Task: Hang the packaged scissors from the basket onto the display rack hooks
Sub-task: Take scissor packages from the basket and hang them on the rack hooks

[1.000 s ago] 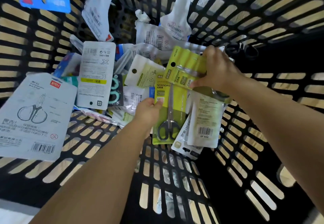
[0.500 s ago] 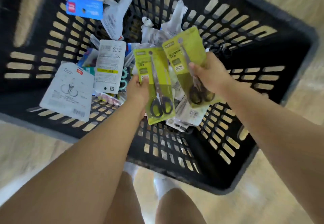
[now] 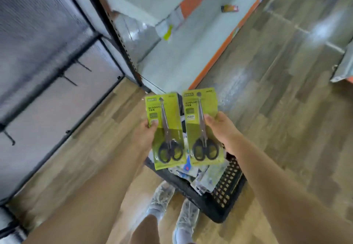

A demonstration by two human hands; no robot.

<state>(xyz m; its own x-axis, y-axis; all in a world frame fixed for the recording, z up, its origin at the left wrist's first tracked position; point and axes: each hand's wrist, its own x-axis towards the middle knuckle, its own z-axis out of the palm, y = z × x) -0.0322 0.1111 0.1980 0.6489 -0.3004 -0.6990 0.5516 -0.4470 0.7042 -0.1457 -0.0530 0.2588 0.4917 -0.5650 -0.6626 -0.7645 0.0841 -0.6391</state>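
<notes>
I hold two green-carded packs of black-handled scissors side by side above the black basket (image 3: 227, 192). My left hand (image 3: 146, 134) pinches the left scissors pack (image 3: 165, 131) at its left edge. My right hand (image 3: 221, 129) pinches the right scissors pack (image 3: 202, 127) at its right edge. Both packs stand upright with the blades pointing up. The basket on the floor below holds several more packaged items. The display rack (image 3: 47, 71) is at the left, with black hooks (image 3: 69, 80) sticking out of its panel.
A dark upright post (image 3: 118, 39) separates the rack panel from a grey shelf unit with an orange edge (image 3: 214, 58). Wood-look floor spreads to the right. My two feet in pale shoes (image 3: 172, 205) stand beside the basket.
Both hands have lifted the two green packs up out of the basket. My view has swung up from the basket to the rack and the floor.
</notes>
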